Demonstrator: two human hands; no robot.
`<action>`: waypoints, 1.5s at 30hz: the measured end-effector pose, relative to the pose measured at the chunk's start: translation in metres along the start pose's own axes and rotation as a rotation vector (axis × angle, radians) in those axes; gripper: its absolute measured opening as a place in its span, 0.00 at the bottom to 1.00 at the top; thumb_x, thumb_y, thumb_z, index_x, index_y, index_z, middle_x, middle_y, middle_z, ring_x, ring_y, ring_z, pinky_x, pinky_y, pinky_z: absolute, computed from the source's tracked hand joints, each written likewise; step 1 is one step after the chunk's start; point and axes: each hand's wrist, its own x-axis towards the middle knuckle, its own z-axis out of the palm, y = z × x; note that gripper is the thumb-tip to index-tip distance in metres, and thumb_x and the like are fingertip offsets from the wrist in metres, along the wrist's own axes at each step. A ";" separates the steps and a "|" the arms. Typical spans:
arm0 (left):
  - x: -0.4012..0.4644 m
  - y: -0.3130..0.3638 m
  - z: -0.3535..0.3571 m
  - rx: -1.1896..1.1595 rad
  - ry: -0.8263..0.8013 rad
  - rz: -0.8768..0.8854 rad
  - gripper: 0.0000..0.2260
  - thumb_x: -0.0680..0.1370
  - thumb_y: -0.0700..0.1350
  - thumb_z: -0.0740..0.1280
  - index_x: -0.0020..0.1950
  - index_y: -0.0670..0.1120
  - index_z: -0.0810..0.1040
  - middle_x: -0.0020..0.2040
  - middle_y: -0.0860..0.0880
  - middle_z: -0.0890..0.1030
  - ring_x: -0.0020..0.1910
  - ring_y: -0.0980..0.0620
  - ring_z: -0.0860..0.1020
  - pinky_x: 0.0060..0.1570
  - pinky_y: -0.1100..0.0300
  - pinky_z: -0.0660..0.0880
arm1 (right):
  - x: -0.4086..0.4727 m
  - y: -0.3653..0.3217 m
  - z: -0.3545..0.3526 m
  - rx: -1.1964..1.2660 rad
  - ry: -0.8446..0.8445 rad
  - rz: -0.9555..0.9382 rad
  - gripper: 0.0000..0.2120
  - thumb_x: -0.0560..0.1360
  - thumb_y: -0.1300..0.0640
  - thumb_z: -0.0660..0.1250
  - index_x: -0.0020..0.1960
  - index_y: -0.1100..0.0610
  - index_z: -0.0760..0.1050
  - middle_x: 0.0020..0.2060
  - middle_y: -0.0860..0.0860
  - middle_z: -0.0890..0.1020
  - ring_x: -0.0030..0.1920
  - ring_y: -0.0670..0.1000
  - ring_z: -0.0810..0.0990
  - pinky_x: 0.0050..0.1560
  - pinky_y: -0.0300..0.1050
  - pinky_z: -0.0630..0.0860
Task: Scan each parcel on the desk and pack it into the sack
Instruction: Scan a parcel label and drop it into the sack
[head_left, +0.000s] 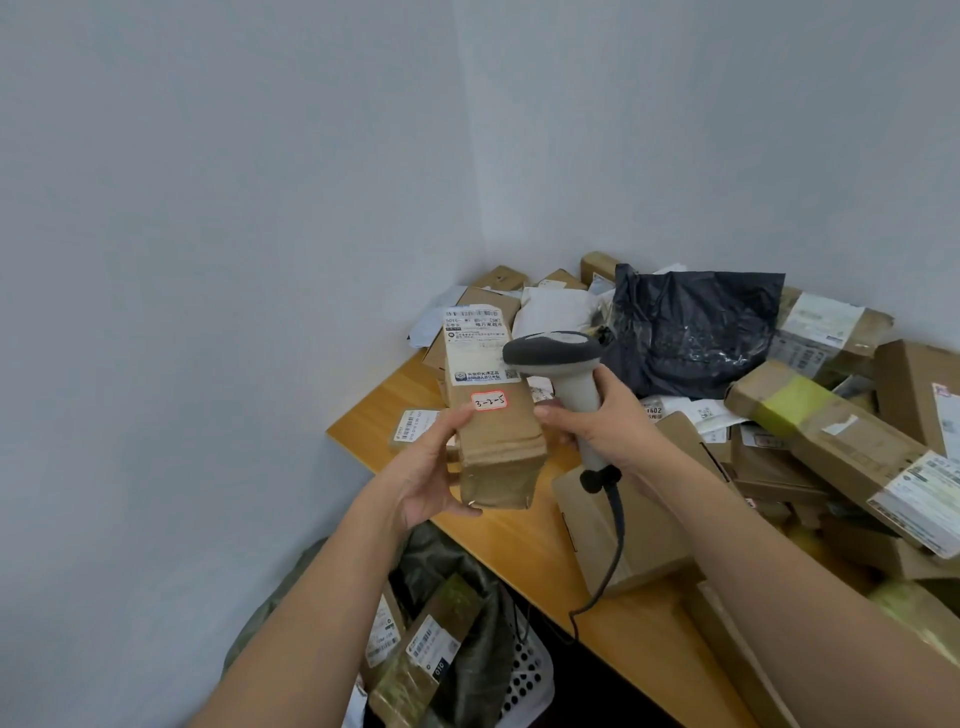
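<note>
A person's left hand (434, 462) grips a long cardboard parcel (491, 410) by its near end, held up above the left edge of the wooden desk (519, 540), its white shipping label (475, 345) and a red-bordered sticker marked "3-2-5" facing up. The right hand (605, 418) is wrapped around the handle of a corded barcode scanner (563, 364), whose dark head sits just beside the label's right edge. The scanning step appears to be in hand; whether the code has registered cannot be told.

Next, by the look of it, the parcel must travel down and to the near left, where a dark green sack (467, 587) stands open below the desk edge, seemingly lining a white perforated basket (524, 675). The sack already holds several labelled boxes, so the long parcel may need to go in endwise.

Across the far and right of the desk, a heap of unscanned parcels (831, 426) remains, among them brown cartons, a white mailer and a black plastic bag (691, 332).
</note>
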 end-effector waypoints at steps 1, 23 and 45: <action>-0.001 0.000 -0.004 0.001 -0.016 0.006 0.49 0.52 0.65 0.80 0.70 0.52 0.71 0.67 0.42 0.75 0.64 0.38 0.74 0.58 0.31 0.71 | 0.002 -0.001 -0.002 0.007 0.032 0.019 0.24 0.70 0.56 0.77 0.62 0.55 0.72 0.47 0.53 0.84 0.35 0.47 0.79 0.38 0.42 0.79; 0.003 -0.034 -0.039 -0.188 0.311 0.114 0.62 0.55 0.51 0.80 0.77 0.62 0.41 0.67 0.45 0.72 0.63 0.38 0.74 0.65 0.31 0.63 | -0.051 -0.130 0.013 0.186 -0.148 0.074 0.16 0.83 0.52 0.60 0.61 0.64 0.73 0.48 0.59 0.77 0.33 0.50 0.76 0.35 0.44 0.75; 0.009 -0.051 -0.055 -0.227 0.505 0.049 0.43 0.74 0.46 0.72 0.78 0.56 0.45 0.65 0.45 0.70 0.64 0.39 0.69 0.60 0.29 0.65 | -0.052 -0.121 0.012 0.234 -0.187 0.101 0.17 0.81 0.52 0.62 0.62 0.63 0.72 0.50 0.59 0.77 0.33 0.50 0.77 0.35 0.43 0.76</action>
